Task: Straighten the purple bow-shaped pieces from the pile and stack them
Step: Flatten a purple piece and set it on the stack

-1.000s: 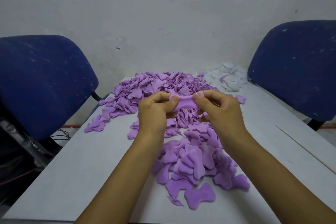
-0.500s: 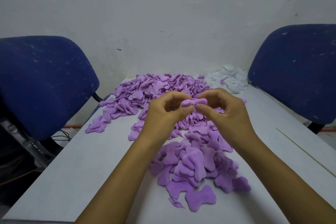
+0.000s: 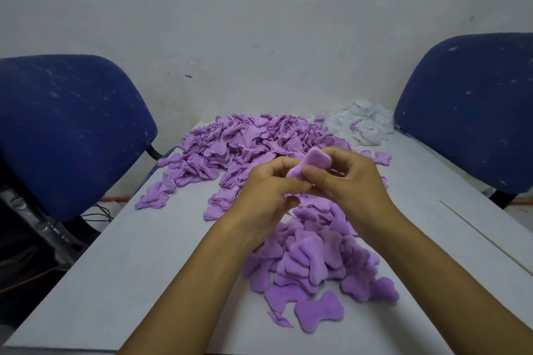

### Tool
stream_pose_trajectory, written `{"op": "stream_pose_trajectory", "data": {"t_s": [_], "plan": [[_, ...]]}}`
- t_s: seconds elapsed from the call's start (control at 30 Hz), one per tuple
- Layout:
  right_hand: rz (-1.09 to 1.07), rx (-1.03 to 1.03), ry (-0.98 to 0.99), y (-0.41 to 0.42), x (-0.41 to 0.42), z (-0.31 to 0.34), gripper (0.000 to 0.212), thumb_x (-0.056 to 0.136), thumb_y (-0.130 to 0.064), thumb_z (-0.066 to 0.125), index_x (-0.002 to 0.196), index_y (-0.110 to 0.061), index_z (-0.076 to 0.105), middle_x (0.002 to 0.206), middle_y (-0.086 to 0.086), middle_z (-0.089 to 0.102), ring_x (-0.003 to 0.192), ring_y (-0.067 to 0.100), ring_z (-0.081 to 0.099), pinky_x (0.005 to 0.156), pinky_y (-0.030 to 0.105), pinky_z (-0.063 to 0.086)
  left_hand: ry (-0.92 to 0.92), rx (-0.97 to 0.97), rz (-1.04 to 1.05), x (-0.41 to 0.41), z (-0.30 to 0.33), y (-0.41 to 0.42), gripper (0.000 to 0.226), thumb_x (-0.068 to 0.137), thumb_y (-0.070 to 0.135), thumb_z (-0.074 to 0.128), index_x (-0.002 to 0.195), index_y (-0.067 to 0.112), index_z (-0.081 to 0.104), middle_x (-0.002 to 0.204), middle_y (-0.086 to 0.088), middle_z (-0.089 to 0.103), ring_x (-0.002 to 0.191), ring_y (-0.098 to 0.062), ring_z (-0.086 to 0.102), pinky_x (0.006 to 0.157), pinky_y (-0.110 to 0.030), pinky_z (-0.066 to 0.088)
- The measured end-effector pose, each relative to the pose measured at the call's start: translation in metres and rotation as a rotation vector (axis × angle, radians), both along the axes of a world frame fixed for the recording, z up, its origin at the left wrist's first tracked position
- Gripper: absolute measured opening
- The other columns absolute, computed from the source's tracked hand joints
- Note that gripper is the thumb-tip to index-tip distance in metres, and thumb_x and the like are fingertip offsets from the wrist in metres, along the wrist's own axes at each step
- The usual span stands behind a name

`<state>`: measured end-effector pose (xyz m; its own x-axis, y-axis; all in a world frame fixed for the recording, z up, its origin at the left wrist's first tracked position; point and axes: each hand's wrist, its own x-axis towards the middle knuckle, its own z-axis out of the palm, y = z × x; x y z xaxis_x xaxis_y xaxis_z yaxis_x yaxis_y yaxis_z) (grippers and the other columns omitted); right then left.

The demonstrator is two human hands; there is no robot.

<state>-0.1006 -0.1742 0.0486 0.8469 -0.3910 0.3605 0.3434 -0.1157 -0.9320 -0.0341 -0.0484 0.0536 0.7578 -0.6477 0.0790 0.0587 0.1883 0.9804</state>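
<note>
Head view: both hands meet above the pale grey worktop (image 3: 121, 274), at frame centre. Left hand (image 3: 268, 193) and right hand (image 3: 346, 184) each pinch one soft purple bow-shaped fabric piece (image 3: 310, 166), fingers curled; the piece's upper lobe stands clear at 12 o'clock of the fingers, and its lower lobe is probably hidden between the thumbs. Large loose pile of purple bow-shaped pieces (image 3: 248, 144) lies at 11 o'clock of the hands. Overlapping heap of flattened purple pieces (image 3: 311, 262) lies at 6 o'clock. White fabric scraps (image 3: 363, 121) at 1 o'clock. Blue padded chairs at 9 o'clock (image 3: 66, 130) and 3 o'clock (image 3: 473, 106).
</note>
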Motion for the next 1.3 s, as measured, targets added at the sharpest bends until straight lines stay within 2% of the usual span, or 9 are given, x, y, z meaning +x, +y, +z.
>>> {"op": "stream_pose_trajectory", "data": {"t_s": [0.17, 0.27, 0.4, 0.5, 0.63, 0.8, 1.0, 1.13, 1.3], "plan": [[-0.074, -0.112, -0.053, -0.005, 0.0, 0.004, 0.013, 0.078, 0.007, 0.074, 0.09, 0.006, 0.07, 0.071, 0.007, 0.072, 0.065, 0.013, 0.07, 0.062, 0.021, 0.056, 0.185, -0.026, -0.189, -0.001, 0.006, 0.005, 0.007, 0.077, 0.014, 0.06, 0.071, 0.011, 0.062, 0.069, -0.001, 0.054, 0.061, -0.011, 0.041, 0.052, -0.023, 0.031], [-0.098, -0.185, -0.01, -0.006, -0.002, 0.004, 0.015, 0.076, -0.001, 0.078, 0.089, 0.0, 0.071, 0.073, 0.011, 0.072, 0.066, 0.014, 0.07, 0.064, 0.023, 0.058, 0.058, 0.056, -0.074, -0.001, 0.004, 0.002, 0.027, 0.09, 0.013, 0.057, 0.063, 0.011, 0.062, 0.061, 0.0, 0.052, 0.057, -0.013, 0.038, 0.047, -0.021, 0.032], [0.011, 0.027, 0.061, -0.005, -0.002, 0.002, 0.01, 0.087, -0.001, 0.068, 0.096, 0.0, 0.07, 0.078, 0.017, 0.072, 0.07, 0.02, 0.071, 0.065, 0.026, 0.058, -0.144, 0.073, -0.016, -0.003, 0.003, 0.003, 0.025, 0.098, 0.012, 0.048, 0.079, 0.002, 0.061, 0.065, 0.001, 0.055, 0.063, -0.014, 0.046, 0.052, -0.021, 0.039], [-0.009, 0.068, 0.064, -0.006, -0.001, 0.004, 0.01, 0.088, -0.002, 0.066, 0.097, -0.003, 0.071, 0.077, 0.013, 0.069, 0.068, 0.019, 0.069, 0.064, 0.027, 0.058, -0.077, 0.028, -0.068, -0.004, 0.002, 0.003, 0.024, 0.098, 0.007, 0.05, 0.075, 0.007, 0.059, 0.071, -0.004, 0.055, 0.063, -0.012, 0.046, 0.054, -0.02, 0.04], [-0.054, 0.109, 0.078, -0.008, -0.001, 0.008, 0.009, 0.088, -0.003, 0.067, 0.088, -0.01, 0.072, 0.075, 0.009, 0.068, 0.066, 0.016, 0.067, 0.059, 0.025, 0.056, 0.052, -0.011, -0.172, 0.0, 0.003, 0.005, 0.011, 0.094, -0.001, 0.054, 0.093, -0.001, 0.065, 0.077, -0.009, 0.058, 0.06, -0.011, 0.044, 0.051, -0.018, 0.041], [-0.091, -0.011, 0.066, -0.005, -0.003, 0.008, 0.011, 0.088, 0.002, 0.066, 0.09, -0.007, 0.073, 0.079, 0.017, 0.068, 0.07, 0.018, 0.065, 0.059, 0.027, 0.059, 0.161, -0.025, -0.258, -0.003, 0.004, 0.006, 0.029, 0.088, 0.01, 0.055, 0.114, -0.002, 0.059, 0.083, -0.008, 0.044, 0.058, -0.01, 0.037, 0.052, -0.021, 0.033], [-0.177, 0.056, -0.006, -0.002, -0.001, 0.013, 0.019, 0.09, -0.005, 0.066, 0.077, -0.017, 0.073, 0.079, 0.024, 0.063, 0.063, 0.023, 0.062, 0.057, 0.041, 0.06, 0.356, -0.267, -0.393, -0.015, 0.001, 0.001, 0.012, 0.086, 0.025, 0.061, 0.092, 0.015, 0.064, 0.065, 0.004, 0.042, 0.056, -0.008, 0.05, 0.052, -0.021, 0.028], [-0.205, -0.039, 0.0, -0.005, 0.001, 0.007, 0.018, 0.088, -0.007, 0.068, 0.078, -0.021, 0.073, 0.065, 0.008, 0.062, 0.056, 0.016, 0.058, 0.048, 0.031, 0.053, 0.254, -0.195, -0.218, -0.019, -0.003, -0.012, 0.007, 0.082, 0.023, 0.068, 0.083, 0.018, 0.064, 0.068, 0.006, 0.054, 0.057, -0.009, 0.04, 0.05, -0.02, 0.027], [-0.234, -0.07, -0.009, -0.003, 0.004, -0.001, 0.006, 0.089, -0.01, 0.069, 0.084, -0.013, 0.071, 0.068, 0.009, 0.064, 0.059, 0.021, 0.057, 0.056, 0.035, 0.052, 0.034, -0.069, 0.067, -0.009, -0.007, -0.017, 0.027, 0.092, 0.01, 0.057, 0.065, 0.014, 0.058, 0.065, 0.0, 0.06, 0.063, -0.011, 0.057, 0.059, -0.023, 0.045]]}}
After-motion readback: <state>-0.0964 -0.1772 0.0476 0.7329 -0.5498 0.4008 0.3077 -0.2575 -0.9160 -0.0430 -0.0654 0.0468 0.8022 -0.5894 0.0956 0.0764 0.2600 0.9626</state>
